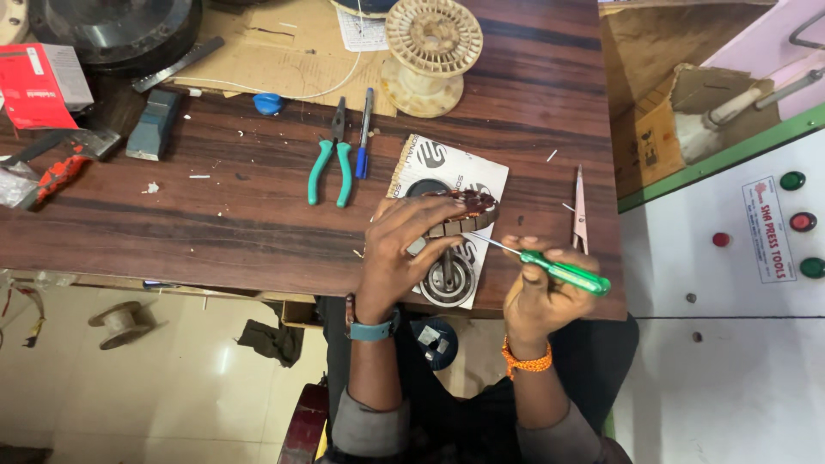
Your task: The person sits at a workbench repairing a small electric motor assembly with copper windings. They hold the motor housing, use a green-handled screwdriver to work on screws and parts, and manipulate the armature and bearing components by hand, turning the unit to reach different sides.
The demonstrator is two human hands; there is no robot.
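My left hand (402,251) grips a small motor armature (464,212) with copper windings, its shaft and bearing end (447,279) resting on a white printed card (464,168) at the table's near edge. My right hand (540,292) holds a green-handled screwdriver (563,272). Its thin metal tip points left and touches the armature's side, just below the windings.
Green-handled pliers (331,163) and a blue pen (364,133) lie behind the card. A cream plastic spool (430,47) stands on cardboard farther back. Scissors (580,210) lie to the right. A red box (34,86) and clutter sit far left. A white control panel with buttons (795,219) stands at right.
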